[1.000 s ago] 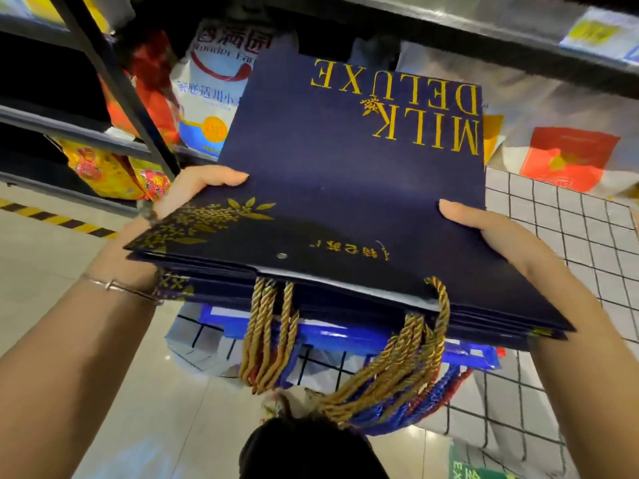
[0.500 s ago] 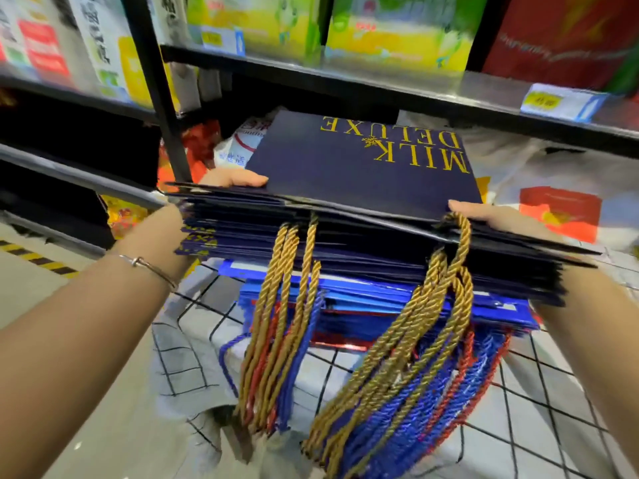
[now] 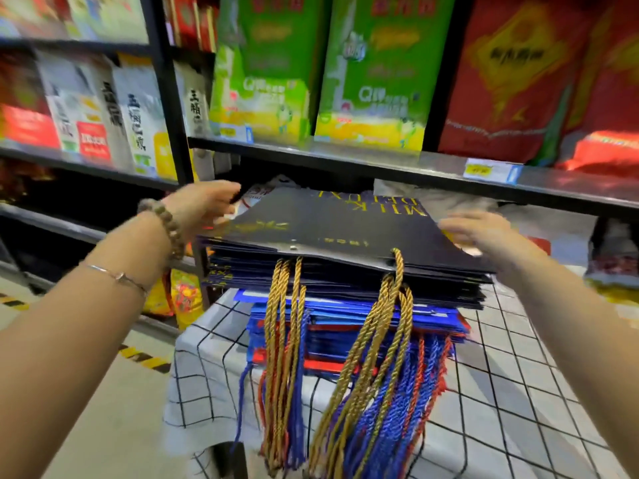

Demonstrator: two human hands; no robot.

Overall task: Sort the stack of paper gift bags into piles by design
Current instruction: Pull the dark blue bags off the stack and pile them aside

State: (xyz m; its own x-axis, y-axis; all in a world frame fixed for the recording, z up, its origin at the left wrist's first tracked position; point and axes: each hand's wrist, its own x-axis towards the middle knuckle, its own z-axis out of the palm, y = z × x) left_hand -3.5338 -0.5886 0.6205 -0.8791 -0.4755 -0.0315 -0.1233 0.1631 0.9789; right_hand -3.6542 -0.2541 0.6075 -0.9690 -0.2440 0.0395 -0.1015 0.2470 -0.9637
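— Where's the stack [image 3: 345, 281] of gift bags?
— Flat on the desk [image 3: 518, 392] in front of me, on the checked cloth [image 3: 207, 375]. Nearest me, off the stack's front edge, the gold cords [image 3: 380, 340] hang down over the blue and red cords [image 3: 425, 378].

— What's in it?
— Blue and red bags [image 3: 345, 316] at the bottom and a thick run of navy ones above. The top navy bag [image 3: 328, 219] has gold "MILK DELUXE" lettering at its far end.

— And your hands?
— One at each side of the stack. My left hand [image 3: 204, 205] is at its left edge, toward the far corner, thumb above and fingers curled round the edge of the top navy bag. My right hand [image 3: 480, 233] is at the right edge, fingers fairly straight and lying on that bag's side. It's blurred, but I see it gripping nothing.

— Beyond the stack?
— A dark shelf [image 3: 380, 160] runs just behind and above it, carrying green boxes [image 3: 373, 81] and a big red bag [image 3: 511, 81].
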